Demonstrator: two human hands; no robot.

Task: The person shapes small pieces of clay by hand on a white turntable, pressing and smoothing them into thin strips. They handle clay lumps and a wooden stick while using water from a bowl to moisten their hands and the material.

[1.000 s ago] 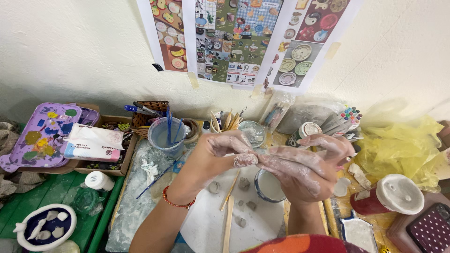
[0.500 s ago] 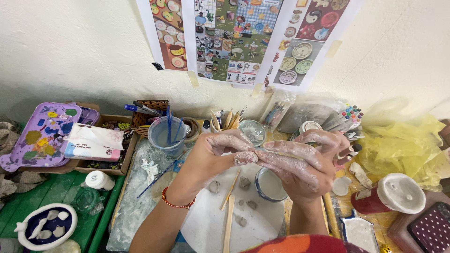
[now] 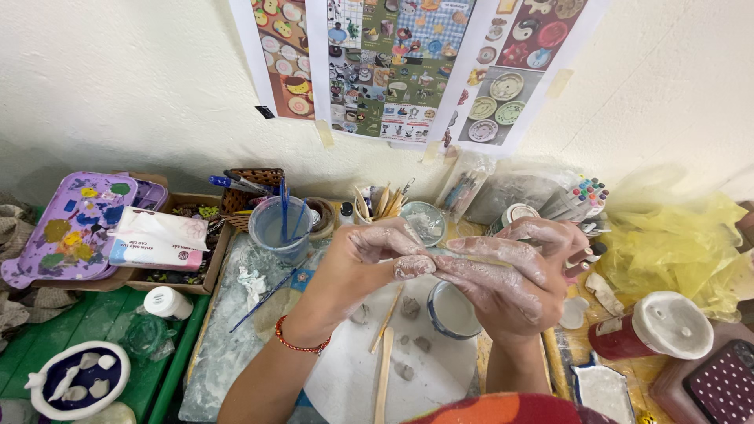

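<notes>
My left hand [image 3: 369, 255] and my right hand [image 3: 506, 275] are both smeared with pale grey clay and meet above the work board. Between their fingertips they pinch a small lump of grey clay [image 3: 415, 267]. A red bead bracelet [image 3: 298, 344] circles my left wrist. Under the hands lies a round white board [image 3: 353, 377] with several small clay bits [image 3: 410, 308] and two wooden sticks [image 3: 384, 377]. A small bowl of whitish slip [image 3: 452, 310] sits just below my right hand.
A clear cup of water with blue brushes [image 3: 279, 228] stands at the left of the hands. A purple paint palette [image 3: 67, 232] and a tissue pack [image 3: 157, 239] lie further left. A red jar with a white lid [image 3: 656, 330] and yellow plastic [image 3: 679, 247] lie right. Posters [image 3: 393, 71] hang on the wall.
Both hands stay together on the clay lump; the fingers have shifted slightly as they work it. Nothing else has moved.
</notes>
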